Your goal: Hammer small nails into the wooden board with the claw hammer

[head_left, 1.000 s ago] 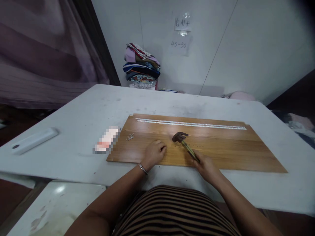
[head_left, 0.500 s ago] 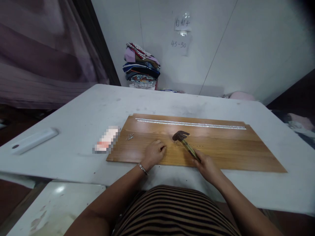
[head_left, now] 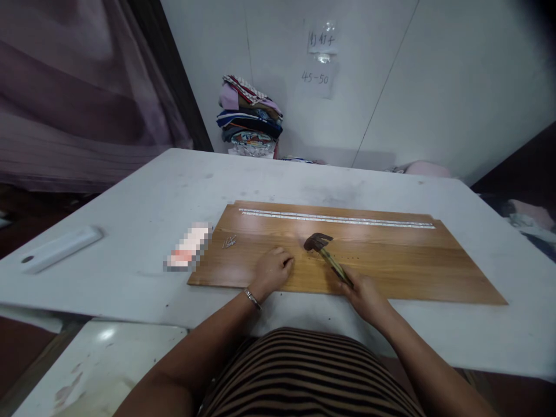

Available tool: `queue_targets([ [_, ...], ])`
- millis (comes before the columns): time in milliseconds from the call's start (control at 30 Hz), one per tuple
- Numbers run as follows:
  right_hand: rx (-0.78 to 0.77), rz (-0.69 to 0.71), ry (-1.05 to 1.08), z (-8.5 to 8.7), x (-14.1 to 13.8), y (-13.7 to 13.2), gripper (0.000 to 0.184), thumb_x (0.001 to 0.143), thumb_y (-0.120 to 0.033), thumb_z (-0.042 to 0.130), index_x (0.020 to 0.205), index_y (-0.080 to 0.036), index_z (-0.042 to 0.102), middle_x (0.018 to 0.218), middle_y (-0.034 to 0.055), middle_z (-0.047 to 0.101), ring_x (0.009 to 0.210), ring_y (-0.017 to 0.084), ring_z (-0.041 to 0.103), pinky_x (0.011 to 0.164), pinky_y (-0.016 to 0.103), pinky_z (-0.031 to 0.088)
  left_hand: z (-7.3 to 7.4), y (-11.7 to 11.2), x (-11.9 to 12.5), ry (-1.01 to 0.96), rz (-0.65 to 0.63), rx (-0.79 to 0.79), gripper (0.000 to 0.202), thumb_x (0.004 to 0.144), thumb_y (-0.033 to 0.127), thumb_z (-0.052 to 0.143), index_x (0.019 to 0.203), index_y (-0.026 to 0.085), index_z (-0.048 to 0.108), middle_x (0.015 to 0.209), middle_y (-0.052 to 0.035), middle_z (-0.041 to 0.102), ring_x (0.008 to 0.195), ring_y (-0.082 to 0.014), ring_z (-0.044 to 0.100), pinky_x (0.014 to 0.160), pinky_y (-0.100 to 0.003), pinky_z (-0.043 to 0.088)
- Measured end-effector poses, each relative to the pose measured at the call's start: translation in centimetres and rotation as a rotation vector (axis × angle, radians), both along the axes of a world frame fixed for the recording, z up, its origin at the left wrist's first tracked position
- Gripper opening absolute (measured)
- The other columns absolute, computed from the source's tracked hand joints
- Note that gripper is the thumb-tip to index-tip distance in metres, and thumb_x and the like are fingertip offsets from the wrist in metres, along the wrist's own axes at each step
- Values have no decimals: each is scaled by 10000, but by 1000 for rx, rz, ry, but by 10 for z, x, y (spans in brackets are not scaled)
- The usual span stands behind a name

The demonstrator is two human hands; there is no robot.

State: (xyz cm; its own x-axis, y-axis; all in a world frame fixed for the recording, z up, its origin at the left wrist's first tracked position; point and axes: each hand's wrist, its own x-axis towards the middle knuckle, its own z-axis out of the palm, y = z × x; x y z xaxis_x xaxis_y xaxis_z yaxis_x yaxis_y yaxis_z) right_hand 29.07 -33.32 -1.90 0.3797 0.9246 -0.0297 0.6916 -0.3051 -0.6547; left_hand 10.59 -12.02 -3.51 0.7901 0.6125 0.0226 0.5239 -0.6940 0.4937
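Wooden board: right grip clasps dark-headed claw hammer; left grip curled, contents unclear.

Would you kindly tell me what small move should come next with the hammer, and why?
Probably the right hand should raise the hammer slightly: its head hides a patch of the wooden board near the row of dark dots, so that spot cannot be checked. The left hand rests on the board, apart from the hammer, so lifting seems unobstructed.

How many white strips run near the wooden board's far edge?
2: the nearer strip and the farther strip, side by side, running lengthwise near the wooden board's far edge.
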Motion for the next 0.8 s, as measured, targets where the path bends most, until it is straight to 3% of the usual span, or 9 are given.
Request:
queue_targets([
  [333, 48, -1, -35, -1, 4, 0, 358, 914, -301, 546, 1255, -324, 653, 1018, 61, 806, 958, 338, 779, 776, 418, 605, 3, -1, 0, 11, 8, -12, 230, 960, 253, 540, 929, 228, 766, 976, -50, 715, 974, -193, 633, 840, -307, 459],
  [533, 14, 1, -38, -4, 3, 0, 371, 905, -279, 556, 1263, -312, 647, 1051, 62, 809, 941, 333, 780, 782, 422, 608, 0, 0, 0, 4, 8, -2, 224, 958, 249, 552, 917, 224, 771, 946, -54, 704, 955, -192, 640, 817, -297, 460],
  [800, -22, -9, -38, 10, 0, 1, 392, 917, -289, 508, 1274, -232, 660, 1073, 115, 811, 971, 340, 771, 804, 416, 590, 1, 0, 0, 29, 2, 6, 230, 960, 249, 542, 922, 219, 767, 959, -61, 709, 980, -200, 645, 836, -310, 473],
])
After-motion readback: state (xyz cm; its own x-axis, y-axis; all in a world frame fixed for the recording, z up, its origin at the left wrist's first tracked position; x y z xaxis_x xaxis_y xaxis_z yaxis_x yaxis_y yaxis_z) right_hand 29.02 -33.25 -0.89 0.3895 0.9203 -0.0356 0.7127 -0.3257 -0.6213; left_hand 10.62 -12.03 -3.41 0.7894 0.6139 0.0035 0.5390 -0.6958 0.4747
